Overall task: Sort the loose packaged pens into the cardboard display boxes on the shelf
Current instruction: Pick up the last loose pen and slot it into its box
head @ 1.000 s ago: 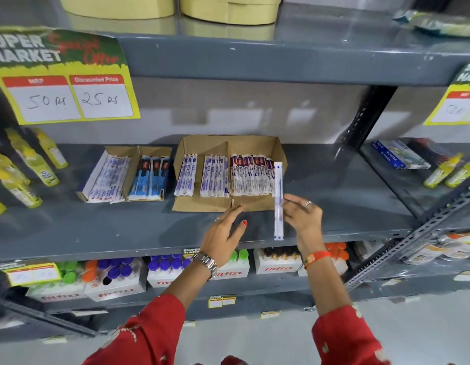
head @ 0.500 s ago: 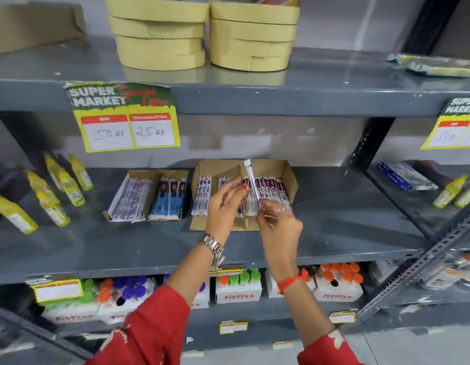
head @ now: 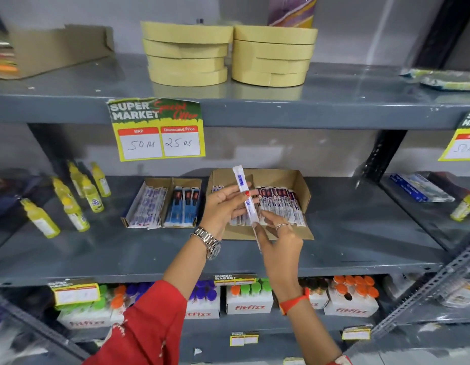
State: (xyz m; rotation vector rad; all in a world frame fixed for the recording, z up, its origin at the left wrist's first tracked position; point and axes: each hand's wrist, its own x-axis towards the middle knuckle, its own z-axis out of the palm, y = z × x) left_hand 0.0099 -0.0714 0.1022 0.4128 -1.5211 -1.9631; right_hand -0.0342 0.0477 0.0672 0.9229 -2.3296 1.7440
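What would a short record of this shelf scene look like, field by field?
held item: packaged pen, tilted, over the large cardboard display box
left hand: fingers on the pen's middle
right hand: pinching the pen's lower end
small cardboard display box: two compartments of packaged pens, left of the large one
yellow bottles: far left, same shelf
shelf above: tape rolls in two stacks
price tag: 50 rs, 25 rs

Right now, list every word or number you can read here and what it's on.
"SUPER MARKET", "MRP", "Discounted Price", "50 rs", "25 rs": yellow price sign on the shelf edge.
"SUPER MARKET": small tag on the lower shelf edge.
"fitfizz": white bottle cartons.
Pen packet in the hands, boxed pens, right-hand sign: too blurred or cut off.
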